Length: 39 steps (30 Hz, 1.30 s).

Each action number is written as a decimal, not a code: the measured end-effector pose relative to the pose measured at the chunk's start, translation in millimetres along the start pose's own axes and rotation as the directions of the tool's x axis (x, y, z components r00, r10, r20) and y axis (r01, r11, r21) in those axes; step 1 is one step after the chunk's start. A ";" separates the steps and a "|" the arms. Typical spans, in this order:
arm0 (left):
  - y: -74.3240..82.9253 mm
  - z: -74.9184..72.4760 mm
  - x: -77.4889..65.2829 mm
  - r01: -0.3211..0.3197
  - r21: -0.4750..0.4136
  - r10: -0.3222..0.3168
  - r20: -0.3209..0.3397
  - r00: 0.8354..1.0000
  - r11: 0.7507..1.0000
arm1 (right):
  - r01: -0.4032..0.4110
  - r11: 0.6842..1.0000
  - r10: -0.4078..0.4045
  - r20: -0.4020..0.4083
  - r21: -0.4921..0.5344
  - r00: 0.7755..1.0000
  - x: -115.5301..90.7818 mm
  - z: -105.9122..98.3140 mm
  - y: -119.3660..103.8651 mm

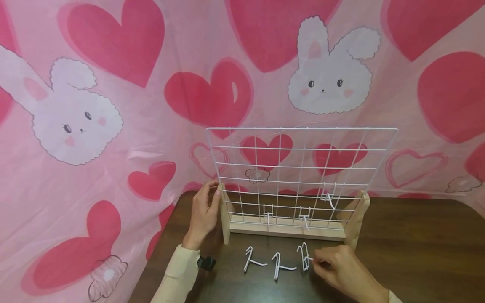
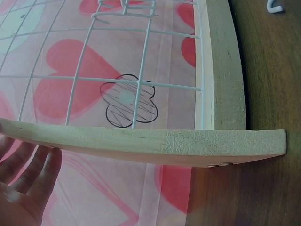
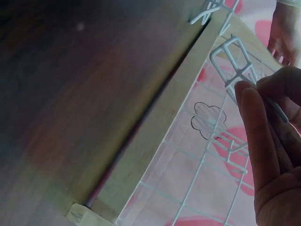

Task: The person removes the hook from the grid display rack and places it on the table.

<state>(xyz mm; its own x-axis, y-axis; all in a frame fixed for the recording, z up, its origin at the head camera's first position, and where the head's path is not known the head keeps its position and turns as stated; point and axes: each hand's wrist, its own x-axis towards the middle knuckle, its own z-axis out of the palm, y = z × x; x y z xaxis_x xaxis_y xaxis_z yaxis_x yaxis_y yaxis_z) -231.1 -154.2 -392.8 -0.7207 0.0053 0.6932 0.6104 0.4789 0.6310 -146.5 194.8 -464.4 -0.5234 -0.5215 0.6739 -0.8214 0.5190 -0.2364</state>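
A white wire grid rack (image 1: 278,184) with a wooden base and wooden side panels stands on a brown table. My left hand (image 1: 204,211) holds its left side panel (image 2: 136,141), fingertips against the outer face in the left wrist view. Low in front of the rack, my right hand (image 1: 342,267) pinches a white wire hook (image 3: 237,68) by its prong between thumb and fingers, its double-wire frame pointing away from the fingertips. Two similar hooks, a left one (image 1: 250,260) and a middle one (image 1: 278,267), lie on the table beside it.
Three white hooks hang on the grid: a left one (image 1: 268,214), a middle one (image 1: 304,216) and a higher right one (image 1: 327,197). Pink cloth (image 1: 151,126) with hearts and rabbits hangs behind the table (image 1: 417,244).
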 end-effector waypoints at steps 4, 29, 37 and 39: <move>-0.6 0.6 -1.6 0.002 0.007 -0.002 0.001 1.000 1.000 | -0.042 0.999 0.043 0.044 -0.015 0.998 -2.0 0.4 0.0; -38.9 7.3 -5.6 0.011 0.017 -0.011 0.039 0.999 1.000 | -0.151 0.987 0.156 0.106 -0.055 0.982 -8.6 8.5 9.3; -39.1 8.1 -4.0 -0.006 0.002 0.006 0.017 1.000 1.000 | -0.135 0.988 0.145 0.151 -0.077 0.978 -9.1 7.5 12.4; -38.6 9.0 -3.4 -0.015 0.003 0.015 0.008 1.000 1.000 | -0.133 0.985 0.149 0.158 -0.111 0.976 -9.0 6.6 12.8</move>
<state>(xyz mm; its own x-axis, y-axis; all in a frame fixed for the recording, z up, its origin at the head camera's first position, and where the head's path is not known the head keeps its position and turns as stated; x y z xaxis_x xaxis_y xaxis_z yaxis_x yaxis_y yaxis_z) -255.2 -164.8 -422.7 -0.7137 0.0194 0.7002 0.6204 0.4817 0.6189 -153.8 201.7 -478.1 -0.6693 -0.5385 0.5119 -0.7145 0.6555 -0.2448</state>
